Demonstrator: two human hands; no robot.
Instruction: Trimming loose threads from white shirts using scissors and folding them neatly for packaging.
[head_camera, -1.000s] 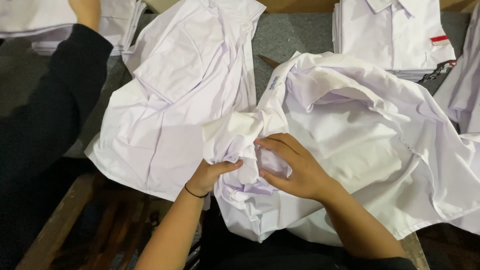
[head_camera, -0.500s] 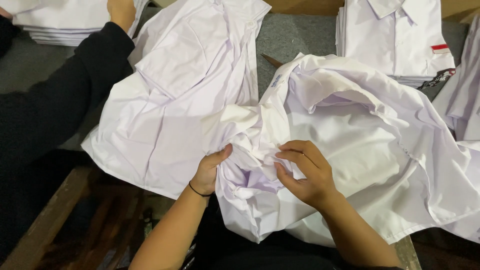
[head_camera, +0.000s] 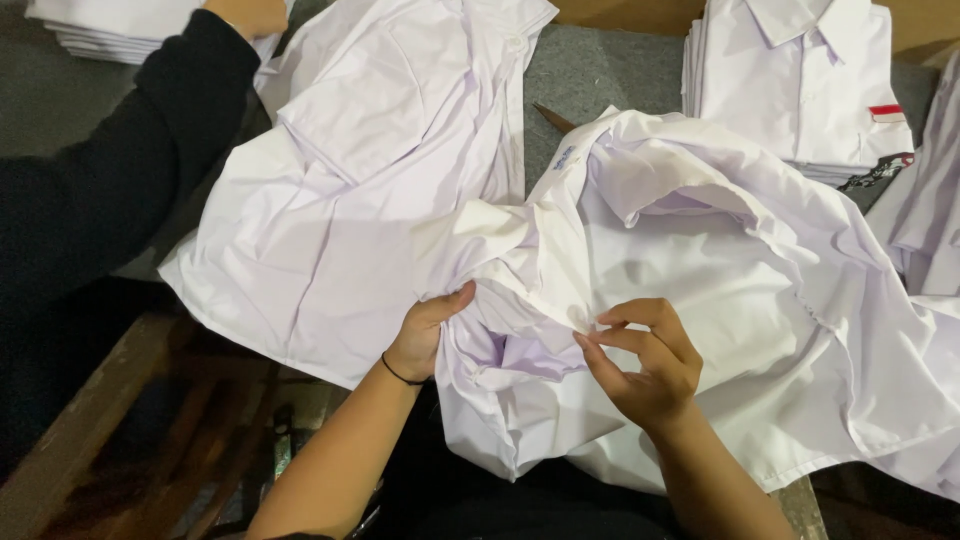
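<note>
A crumpled white shirt (head_camera: 720, 290) lies bunched in front of me on the grey table (head_camera: 600, 70). My left hand (head_camera: 425, 335), with a thin black band at the wrist, grips a fold of the shirt near its left edge. My right hand (head_camera: 645, 360) pinches the cloth between thumb and fingertips just right of that fold. A second white shirt (head_camera: 340, 200) lies spread flat to the left, partly under the bunched one.
A neat stack of folded white shirts (head_camera: 800, 90) sits at the back right, another stack (head_camera: 110, 30) at the back left. Another person's black-sleeved arm (head_camera: 130, 170) reaches over the left side toward that stack. A wooden bench edge (head_camera: 90, 420) runs below left.
My hands have moved apart, the right one lifting off the bunch to pinch the cloth. The other person's arm has shifted further back and left. The shirt has opened slightly.
</note>
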